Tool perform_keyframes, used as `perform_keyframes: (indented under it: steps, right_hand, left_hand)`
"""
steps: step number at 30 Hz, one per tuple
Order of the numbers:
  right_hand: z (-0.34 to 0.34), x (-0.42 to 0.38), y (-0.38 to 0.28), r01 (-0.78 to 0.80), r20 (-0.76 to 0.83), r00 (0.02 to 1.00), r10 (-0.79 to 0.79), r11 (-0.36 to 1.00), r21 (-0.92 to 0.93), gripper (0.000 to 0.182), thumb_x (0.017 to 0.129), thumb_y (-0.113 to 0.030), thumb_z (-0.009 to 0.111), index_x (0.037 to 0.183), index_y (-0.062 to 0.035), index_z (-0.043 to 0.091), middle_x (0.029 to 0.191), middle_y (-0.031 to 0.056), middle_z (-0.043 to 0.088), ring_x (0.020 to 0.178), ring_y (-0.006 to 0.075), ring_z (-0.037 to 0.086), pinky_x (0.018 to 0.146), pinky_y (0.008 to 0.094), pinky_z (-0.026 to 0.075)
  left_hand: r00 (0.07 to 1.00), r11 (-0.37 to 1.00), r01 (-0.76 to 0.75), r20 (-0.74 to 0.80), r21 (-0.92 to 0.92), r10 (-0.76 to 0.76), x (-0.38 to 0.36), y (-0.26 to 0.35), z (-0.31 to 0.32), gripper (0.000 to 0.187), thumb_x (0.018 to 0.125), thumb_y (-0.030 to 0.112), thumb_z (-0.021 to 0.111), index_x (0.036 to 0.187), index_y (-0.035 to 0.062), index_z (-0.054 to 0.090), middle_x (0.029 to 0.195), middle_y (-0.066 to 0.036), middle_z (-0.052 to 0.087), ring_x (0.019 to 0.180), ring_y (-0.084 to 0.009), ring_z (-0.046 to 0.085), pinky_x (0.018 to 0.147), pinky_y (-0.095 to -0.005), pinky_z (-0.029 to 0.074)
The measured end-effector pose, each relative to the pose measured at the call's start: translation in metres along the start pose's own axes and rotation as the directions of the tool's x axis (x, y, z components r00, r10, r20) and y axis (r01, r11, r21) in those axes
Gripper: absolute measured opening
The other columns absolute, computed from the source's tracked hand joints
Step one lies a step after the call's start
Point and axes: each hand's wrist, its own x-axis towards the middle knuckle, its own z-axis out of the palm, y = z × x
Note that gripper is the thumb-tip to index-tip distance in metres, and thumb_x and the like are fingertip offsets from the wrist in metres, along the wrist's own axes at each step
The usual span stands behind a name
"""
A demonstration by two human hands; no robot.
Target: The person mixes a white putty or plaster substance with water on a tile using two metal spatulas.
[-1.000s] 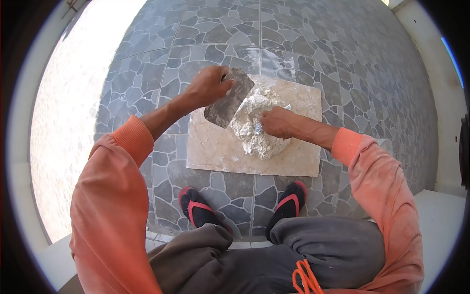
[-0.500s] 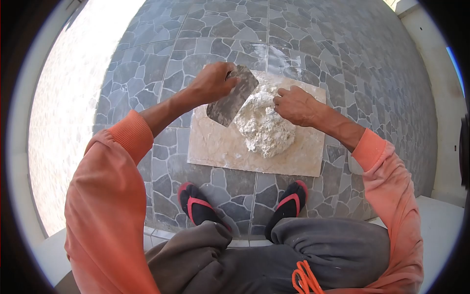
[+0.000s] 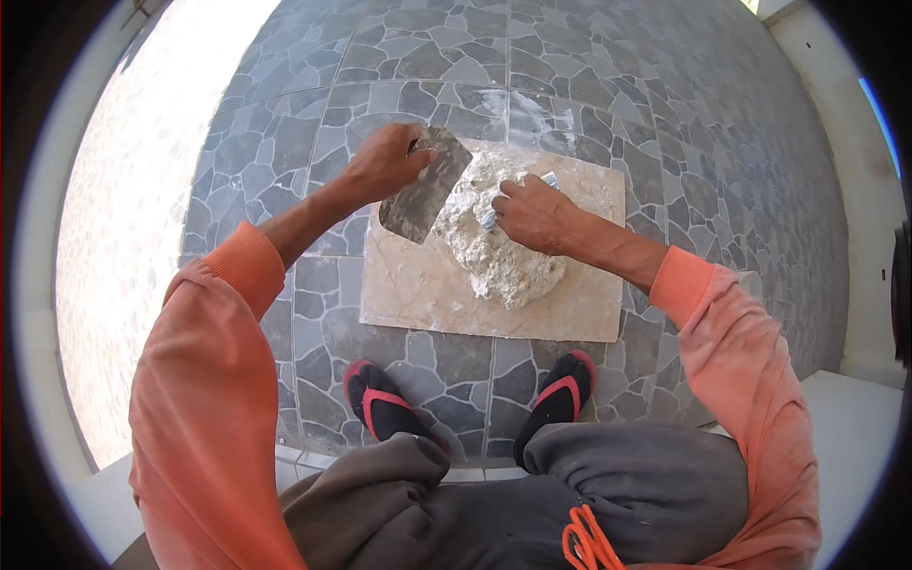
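My left hand (image 3: pixel 388 160) is closed on a plastering trowel, its mottled grey blade (image 3: pixel 425 198) tilted over the left side of a pale board (image 3: pixel 408 294). On the board sits a lumpy heap of off-white plaster (image 3: pixel 503 266). Over the upper right of that heap, my right hand (image 3: pixel 537 217) is closed around a small tool, mostly hidden by the fingers. A light-blue and white end (image 3: pixel 550 179) of it shows above the knuckles, and a bluish bit shows below the fingertips, right at the plaster.
The board lies on a floor of grey stone-patterned tiles (image 3: pixel 427 57), with white smears (image 3: pixel 537 112) behind it. My feet in dark socks and red-strapped sandals (image 3: pixel 385 397) stand just in front of the board. Bright sunlit ground (image 3: pixel 123 237) lies at the left.
My left hand and the trowel have shifted left. My right hand has also moved left and slightly down over the plaster, and the light-blue piece in it now shows.
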Motion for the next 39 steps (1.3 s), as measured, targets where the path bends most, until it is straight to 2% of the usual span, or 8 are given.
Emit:
perform_keyframes:
  steps: [6,9,13,18,23,27,36,39]
  right_hand:
    - [-0.005,-0.012,0.011,0.013,0.146,0.989,-0.027,0.995,0.099,0.011,0.08,-0.008,0.062,0.082,-0.0048,0.073,0.099,0.0084,0.068,0.107,0.0258,0.061,0.077,0.0407,0.055]
    - [-0.013,-0.027,0.022,-0.287,0.151,0.957,0.25,0.895,0.342,0.012,0.08,-0.006,0.061,0.087,-0.0037,0.07,0.088,0.0112,0.068,0.087,0.0298,0.065,0.072,0.0425,0.051]
    - [0.003,-0.048,0.026,-0.577,0.464,0.724,0.511,0.08,0.813,0.013,0.087,-0.005,0.06,0.087,0.0057,0.066,0.078,0.0113,0.067,0.07,0.024,0.064,0.063,0.038,0.048]
    - [-0.007,-0.053,0.001,-0.162,0.566,0.568,0.598,-0.592,0.789,0.018,0.084,-0.009,0.066,0.082,0.0088,0.063,0.071,0.0105,0.059,0.062,0.0162,0.058,0.047,0.0341,0.043]
    - [0.012,-0.068,0.01,-0.295,0.493,0.624,0.606,-0.402,0.867,0.016,0.087,-0.005,0.059,0.083,0.0084,0.065,0.067,0.0066,0.058,0.053,0.0115,0.049,0.039,0.031,0.032]
    - [-0.049,-0.082,-0.005,-0.285,0.483,0.693,0.536,-0.412,0.866,0.018,0.09,-0.006,0.059,0.1,0.0065,0.067,0.077,0.0049,0.065,0.067,0.0132,0.056,0.059,0.0304,0.043]
    - [-0.073,-0.139,0.037,-0.556,0.206,0.658,0.724,0.283,0.781,0.023,0.089,-0.016,0.059,0.095,0.0049,0.064,0.068,0.0131,0.058,0.062,0.0179,0.048,0.063,0.0359,0.043]
    - [-0.09,-0.15,0.032,-0.378,-0.022,0.828,0.561,0.586,0.717,0.022,0.09,-0.015,0.056,0.098,0.0037,0.065,0.08,0.0194,0.061,0.075,0.0318,0.059,0.071,0.0424,0.048]
  left_hand:
    - [0.999,0.999,-0.032,-0.01,-0.028,0.032,-0.007,0.004,0.005,0.033,0.092,0.025,0.06,0.089,-0.0079,0.059,0.07,-0.022,0.06,0.063,-0.0303,0.057,0.064,-0.0458,0.044]
    - [0.99,0.989,-0.118,-0.08,-0.085,0.112,-0.013,0.011,0.018,0.031,0.094,0.023,0.057,0.099,-0.0078,0.056,0.074,-0.027,0.062,0.066,-0.0382,0.06,0.066,-0.0486,0.044]
    - [0.993,0.991,-0.121,-0.013,-0.057,0.121,-0.022,0.049,0.036,0.025,0.098,0.017,0.05,0.106,-0.0054,0.045,0.07,-0.03,0.058,0.065,-0.0458,0.057,0.066,-0.0534,0.042]
    - [0.992,0.98,-0.124,-0.014,-0.157,0.123,-0.022,0.094,0.072,0.022,0.097,0.015,0.049,0.102,-0.0042,0.041,0.068,-0.032,0.057,0.068,-0.0513,0.056,0.066,-0.0589,0.04]
    - [0.99,0.974,-0.141,-0.043,-0.175,0.135,-0.016,0.118,0.099,0.021,0.095,0.012,0.048,0.103,-0.0046,0.038,0.072,-0.035,0.059,0.072,-0.0528,0.058,0.067,-0.0602,0.043]
    - [0.995,0.989,-0.094,-0.04,-0.11,0.09,-0.009,0.094,0.11,0.024,0.094,0.011,0.048,0.108,-0.0059,0.039,0.073,-0.035,0.059,0.072,-0.0537,0.058,0.068,-0.0608,0.044]
    - [0.864,0.849,-0.503,0.128,0.165,0.487,-0.017,0.053,0.053,0.015,0.092,0.011,0.061,0.103,0.0028,0.054,0.096,-0.014,0.063,0.082,-0.0365,0.064,0.069,-0.0475,0.052]
    - [0.775,0.718,-0.631,0.206,0.293,0.597,-0.032,0.041,0.042,0.014,0.087,0.008,0.062,0.101,0.0103,0.056,0.094,-0.005,0.057,0.086,-0.0252,0.064,0.071,-0.0366,0.056]
